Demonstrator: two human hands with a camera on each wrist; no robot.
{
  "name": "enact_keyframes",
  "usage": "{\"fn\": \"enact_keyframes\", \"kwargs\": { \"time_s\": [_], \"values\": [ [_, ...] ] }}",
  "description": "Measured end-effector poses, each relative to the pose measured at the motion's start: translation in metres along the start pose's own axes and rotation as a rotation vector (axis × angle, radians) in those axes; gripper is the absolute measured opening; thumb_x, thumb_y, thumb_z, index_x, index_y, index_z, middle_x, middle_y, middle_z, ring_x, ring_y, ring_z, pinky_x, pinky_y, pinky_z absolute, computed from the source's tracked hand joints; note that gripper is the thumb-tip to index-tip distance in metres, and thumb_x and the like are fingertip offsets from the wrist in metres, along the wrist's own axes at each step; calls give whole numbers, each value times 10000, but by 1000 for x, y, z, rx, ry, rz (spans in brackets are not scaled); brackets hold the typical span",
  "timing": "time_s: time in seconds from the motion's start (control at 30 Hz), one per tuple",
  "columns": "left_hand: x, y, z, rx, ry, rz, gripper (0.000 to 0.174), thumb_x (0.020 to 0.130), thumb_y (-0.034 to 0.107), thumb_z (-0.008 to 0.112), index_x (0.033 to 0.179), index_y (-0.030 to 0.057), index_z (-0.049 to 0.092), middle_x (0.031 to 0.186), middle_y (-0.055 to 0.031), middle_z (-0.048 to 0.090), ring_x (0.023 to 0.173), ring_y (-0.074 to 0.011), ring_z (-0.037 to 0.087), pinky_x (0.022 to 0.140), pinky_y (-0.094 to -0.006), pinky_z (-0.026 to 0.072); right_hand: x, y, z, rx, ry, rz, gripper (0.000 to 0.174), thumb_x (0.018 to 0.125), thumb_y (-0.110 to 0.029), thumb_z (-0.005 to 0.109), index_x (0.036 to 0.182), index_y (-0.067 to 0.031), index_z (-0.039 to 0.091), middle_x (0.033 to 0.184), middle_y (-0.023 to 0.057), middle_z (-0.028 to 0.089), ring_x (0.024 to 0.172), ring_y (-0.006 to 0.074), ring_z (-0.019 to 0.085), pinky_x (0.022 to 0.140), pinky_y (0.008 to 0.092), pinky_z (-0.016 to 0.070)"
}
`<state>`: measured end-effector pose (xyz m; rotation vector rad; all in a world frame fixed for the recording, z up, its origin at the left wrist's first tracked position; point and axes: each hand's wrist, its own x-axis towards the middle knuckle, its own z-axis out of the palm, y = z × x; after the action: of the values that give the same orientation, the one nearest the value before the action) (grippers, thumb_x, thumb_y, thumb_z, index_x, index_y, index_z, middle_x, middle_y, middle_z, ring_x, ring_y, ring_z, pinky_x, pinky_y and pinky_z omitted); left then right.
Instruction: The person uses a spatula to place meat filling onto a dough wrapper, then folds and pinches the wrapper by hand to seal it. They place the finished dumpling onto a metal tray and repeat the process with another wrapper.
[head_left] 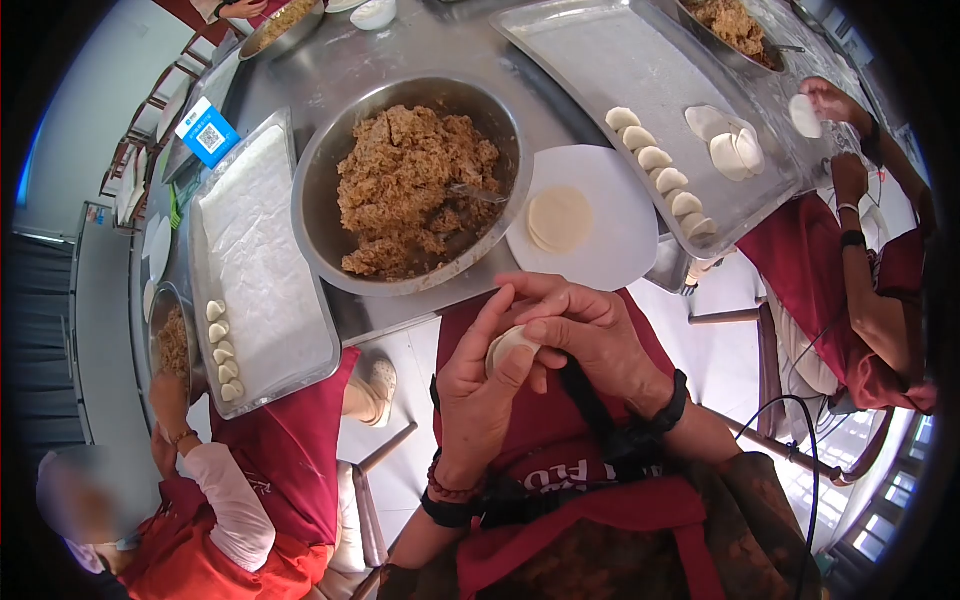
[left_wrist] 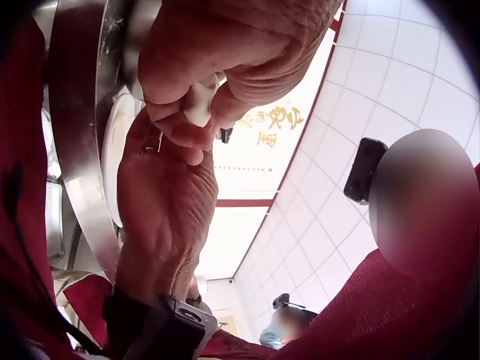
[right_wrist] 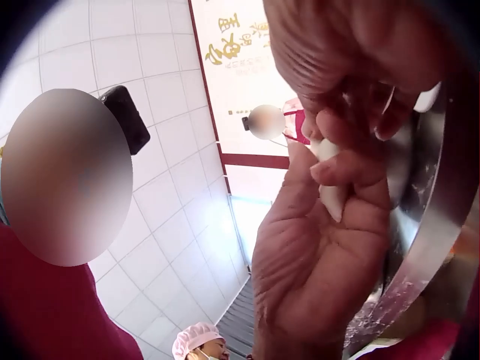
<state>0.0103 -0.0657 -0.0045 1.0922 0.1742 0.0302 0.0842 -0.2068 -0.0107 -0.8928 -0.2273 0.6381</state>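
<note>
Both hands meet in front of the apron, just off the table's near edge, around one pale dumpling. My left hand cradles it in curled fingers, its thumb lying over the near face. From the other side my right hand pinches the dough edge between thumb and fingers. In the left wrist view a bit of the white dough shows between the fingertips; the right wrist view shows the dumpling gripped along its length. Fingers hide much of it.
Ahead stands a steel bowl of brown filling with a spoon handle. Beside it, a white plate bears round wrappers. Metal trays with rows of dumplings flank them, left and right. People work on both sides.
</note>
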Motion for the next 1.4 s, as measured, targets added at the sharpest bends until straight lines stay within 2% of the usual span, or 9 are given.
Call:
{"fn": "enact_keyframes", "kwargs": {
  "time_s": [0.3,0.4,0.57,0.7,0.8,1.0,1.1,1.2,1.4],
  "values": [
    [0,2,-4,44,-17,-7,512,1011,210,566,1438,-37,426,1175,-132,651,914,-187,662,700,-262,510,-1,-3,0,-80,-1,104,169,952,-44,619,1105,25,605,1100,140,620,679,121,615,625,274,565],
    [2,6,-5,107,-37,-34,510,1017,244,556,1421,-45,447,1153,-130,655,915,-187,663,705,-265,510,0,-2,2,-66,-31,21,179,934,-25,635,1103,27,606,1144,147,612,677,121,618,630,271,563],
    [3,10,-16,175,-157,-134,603,1021,372,518,1424,-68,428,1139,-133,650,909,-186,662,699,-265,505,-1,1,-10,-355,-61,-127,174,912,15,639,1082,42,616,1240,160,579,696,130,637,651,266,563],
    [7,16,-13,118,-205,-170,744,1008,500,475,1460,-78,351,1177,-136,629,886,-180,658,693,-251,497,-1,-11,-4,-215,-56,66,156,909,23,636,1063,48,641,1284,173,574,704,135,651,689,266,562],
    [11,20,-10,107,-212,-162,697,1036,507,394,1455,-50,373,1097,-105,635,840,-147,638,707,-246,498,-1,-18,-8,-172,-92,226,160,908,23,636,1065,49,654,1308,177,573,681,138,653,708,267,562],
    [13,17,-15,119,-213,-265,675,1043,516,317,1364,-62,447,1202,-167,616,998,-233,661,820,-336,555,-4,-9,-12,-267,-129,37,104,919,-6,640,1020,-4,667,1319,180,582,1090,188,635,891,297,529],
    [7,6,-13,-366,-85,-330,672,1050,506,281,1325,-79,466,1258,-185,589,1120,-281,626,940,-427,549,-7,0,-13,-284,-21,-25,64,916,-20,654,977,-25,670,1309,183,594,1252,204,542,991,321,480],
    [6,5,-16,-464,-115,-335,678,1053,497,274,1321,-96,463,1281,-187,574,1170,-296,599,1004,-476,520,-6,6,-12,-294,22,-39,66,894,-34,683,960,-36,677,1292,170,607,1220,204,566,1011,335,469],
    [5,9,-19,-306,-111,-377,769,1048,531,188,1312,-145,442,1255,-229,580,1162,-313,605,1013,-499,504,-5,8,-21,-675,-112,-176,145,856,-44,715,996,-58,679,1246,118,642,1164,190,598,1011,335,465]
  ]
}}
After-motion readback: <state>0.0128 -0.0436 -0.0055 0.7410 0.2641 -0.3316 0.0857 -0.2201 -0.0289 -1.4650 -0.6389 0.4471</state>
